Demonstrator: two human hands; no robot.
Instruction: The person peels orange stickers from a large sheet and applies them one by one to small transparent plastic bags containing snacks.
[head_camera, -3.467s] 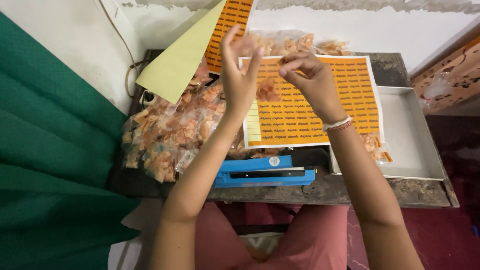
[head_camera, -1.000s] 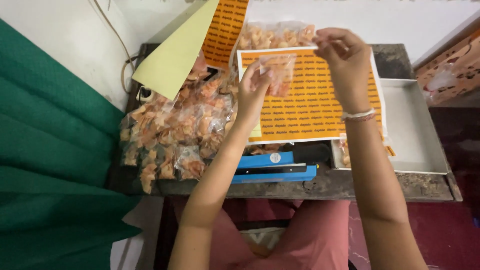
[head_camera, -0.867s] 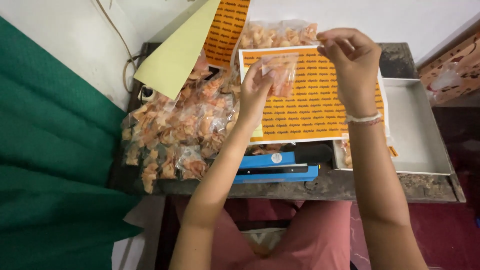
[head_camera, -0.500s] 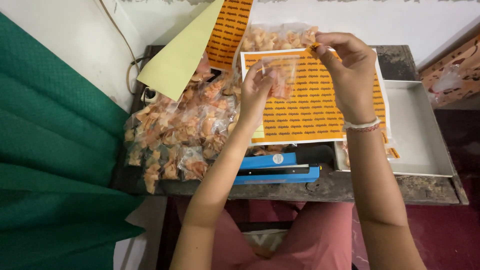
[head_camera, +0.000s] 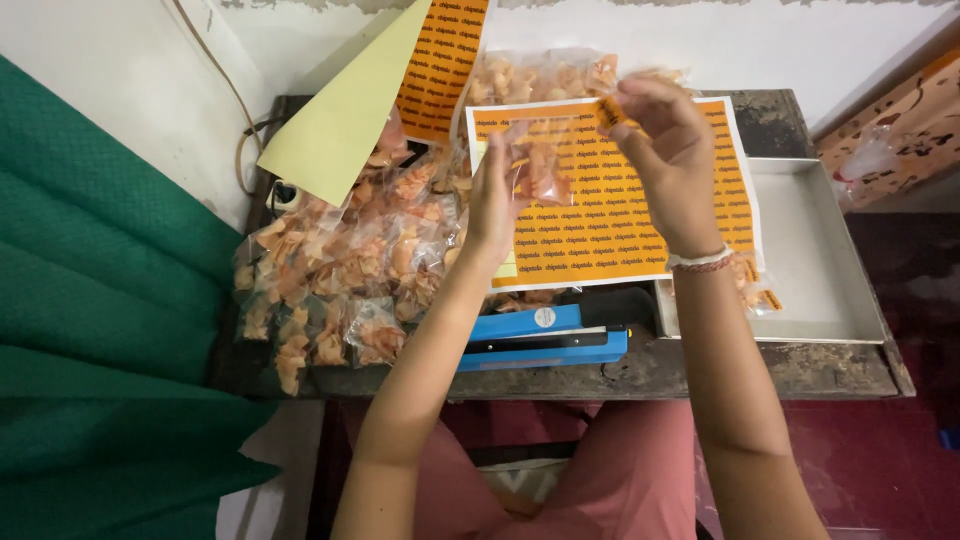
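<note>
1. At the far left a green cloth (head_camera: 90, 300) hangs beside the desk (head_camera: 700, 370), and a heap of sealed snack packets (head_camera: 340, 270) covers the desk's left part. A peeled yellow backing sheet (head_camera: 340, 120) leans against the wall above the heap.
2. The left hand (head_camera: 495, 200) is raised above the desk, fingers upright and closed on the left edge of a small clear packet (head_camera: 540, 165) of orange snacks. The packet hangs just to the right of that hand, between the two hands.
3. A blue heat sealer (head_camera: 545, 340) lies at the desk's near edge, below the packet, with its long side across the desk.
4. Behind the packet lies an orange label sheet (head_camera: 610, 230), flat on the desk.
5. The right hand (head_camera: 660, 150) is just to the right of the packet, thumb and forefinger pinching a small orange sticker (head_camera: 608, 108) right at the packet's top right corner. I cannot tell whether the sticker already touches the plastic. The right hand is the nearer one to that corner.
6. Further right sits a shallow metal tray (head_camera: 820, 260), with a few labelled packets at its left end.
</note>
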